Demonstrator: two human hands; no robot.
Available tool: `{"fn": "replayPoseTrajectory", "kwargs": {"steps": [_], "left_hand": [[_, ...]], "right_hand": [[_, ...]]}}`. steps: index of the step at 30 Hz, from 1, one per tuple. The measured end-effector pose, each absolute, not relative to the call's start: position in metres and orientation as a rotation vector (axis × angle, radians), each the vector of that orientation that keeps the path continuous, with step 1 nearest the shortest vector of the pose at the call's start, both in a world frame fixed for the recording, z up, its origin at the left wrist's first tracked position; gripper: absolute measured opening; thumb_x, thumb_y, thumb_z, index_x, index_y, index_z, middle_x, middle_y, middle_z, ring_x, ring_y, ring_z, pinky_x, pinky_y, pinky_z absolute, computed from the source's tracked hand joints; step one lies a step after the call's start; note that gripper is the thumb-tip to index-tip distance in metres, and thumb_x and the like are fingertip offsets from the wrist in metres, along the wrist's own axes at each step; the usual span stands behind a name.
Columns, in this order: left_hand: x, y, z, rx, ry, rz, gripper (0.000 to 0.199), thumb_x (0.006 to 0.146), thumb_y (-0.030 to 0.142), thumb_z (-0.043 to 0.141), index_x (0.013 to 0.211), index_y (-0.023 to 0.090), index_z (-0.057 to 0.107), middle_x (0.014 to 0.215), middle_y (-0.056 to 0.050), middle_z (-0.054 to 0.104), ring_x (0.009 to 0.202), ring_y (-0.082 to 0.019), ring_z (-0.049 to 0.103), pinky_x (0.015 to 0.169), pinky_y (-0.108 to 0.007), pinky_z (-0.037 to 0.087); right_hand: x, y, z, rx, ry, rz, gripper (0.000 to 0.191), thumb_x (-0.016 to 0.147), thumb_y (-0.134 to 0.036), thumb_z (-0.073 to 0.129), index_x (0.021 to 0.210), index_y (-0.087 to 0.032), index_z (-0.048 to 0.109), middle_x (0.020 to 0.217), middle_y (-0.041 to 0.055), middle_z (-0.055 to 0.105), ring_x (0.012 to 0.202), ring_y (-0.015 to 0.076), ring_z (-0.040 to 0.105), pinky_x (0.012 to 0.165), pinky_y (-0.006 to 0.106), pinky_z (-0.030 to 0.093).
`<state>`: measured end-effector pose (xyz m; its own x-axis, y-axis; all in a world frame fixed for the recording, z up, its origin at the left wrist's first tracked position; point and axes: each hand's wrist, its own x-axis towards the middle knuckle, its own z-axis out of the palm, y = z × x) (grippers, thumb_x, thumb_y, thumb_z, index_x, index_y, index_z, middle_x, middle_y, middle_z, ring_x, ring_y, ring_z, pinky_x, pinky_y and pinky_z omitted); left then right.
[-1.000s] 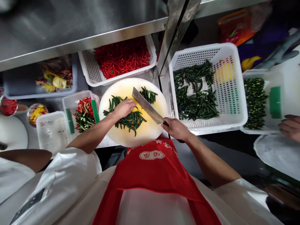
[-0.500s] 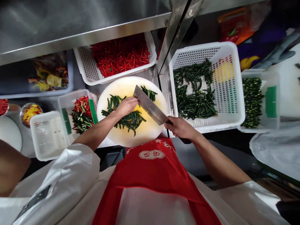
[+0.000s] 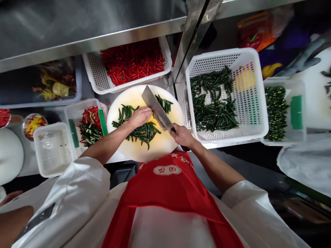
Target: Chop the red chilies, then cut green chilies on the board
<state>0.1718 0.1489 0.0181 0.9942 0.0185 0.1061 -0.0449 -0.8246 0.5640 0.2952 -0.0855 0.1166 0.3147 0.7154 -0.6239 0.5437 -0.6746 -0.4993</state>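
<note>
Steel cleaver (image 3: 157, 109), gripped by the right hand (image 3: 182, 135), slid forward.
That suggested slicing green chillies (image 3: 146, 132); what the left hand (image 3: 140, 116) grasped was unclear.

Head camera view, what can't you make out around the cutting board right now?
In the head view:
Left hand: its own back hides what lies under the fingers.
Cleaver: the right hand covers the middle of its handle.
Red chili basket: the steel shelf hides its far rim.
Blue-gray tray: contents too blurred to identify.
Round white board: cut off by the left edge.
</note>
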Motion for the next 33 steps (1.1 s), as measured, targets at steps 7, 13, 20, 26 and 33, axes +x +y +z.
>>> {"fn": "replayPoseTrajectory", "kwargs": {"steps": [7,13,20,26,33], "left_hand": [[0.159,0.133,0.049,2.518,0.146,-0.111,0.02,0.089,0.032,0.055,0.095,0.018,0.068,0.097,-0.006,0.066,0.093,-0.021,0.061,0.084,-0.032,0.048],[0.146,0.143,0.076,2.369,0.05,-0.285,0.016,0.089,0.028,0.056,0.086,0.02,0.07,0.084,-0.001,0.069,0.076,-0.015,0.062,0.071,-0.026,0.045],[0.159,0.174,0.055,2.035,0.643,0.126,0.015,0.081,0.031,0.065,0.085,0.017,0.069,0.077,0.0,0.067,0.067,-0.013,0.058,0.063,-0.024,0.044],[0.166,0.163,0.02,2.272,0.618,0.182,0.011,0.085,0.022,0.057,0.085,0.017,0.067,0.087,-0.005,0.066,0.084,-0.019,0.06,0.081,-0.033,0.048],[0.16,0.157,0.023,2.492,0.246,0.171,0.022,0.094,0.026,0.047,0.097,0.018,0.067,0.1,-0.008,0.064,0.097,-0.022,0.056,0.092,-0.037,0.046]], "right_hand": [[0.301,-0.106,0.126,-2.353,-1.241,1.175,0.018,0.095,-0.035,0.043,0.089,-0.02,0.052,0.065,0.0028,0.063,0.062,0.0175,0.059,0.059,0.025,0.032],[0.301,-0.125,0.128,-2.285,-1.42,1.2,0.019,0.095,-0.035,0.044,0.086,-0.02,0.052,0.076,0.0053,0.065,0.072,0.0184,0.06,0.063,0.025,0.032],[0.304,-0.13,0.121,-2.312,-1.289,1.221,0.019,0.094,-0.035,0.046,0.081,-0.021,0.05,0.069,0.0029,0.063,0.067,0.0168,0.058,0.061,0.025,0.031],[0.304,-0.125,0.124,-2.329,-1.264,1.212,0.02,0.093,-0.034,0.046,0.078,-0.022,0.048,0.067,0.0025,0.062,0.067,0.0164,0.058,0.061,0.024,0.031],[0.301,-0.119,0.13,-2.396,-1.399,1.147,0.019,0.094,-0.034,0.045,0.081,-0.021,0.049,0.074,0.0052,0.064,0.072,0.0184,0.059,0.061,0.026,0.028]]}}
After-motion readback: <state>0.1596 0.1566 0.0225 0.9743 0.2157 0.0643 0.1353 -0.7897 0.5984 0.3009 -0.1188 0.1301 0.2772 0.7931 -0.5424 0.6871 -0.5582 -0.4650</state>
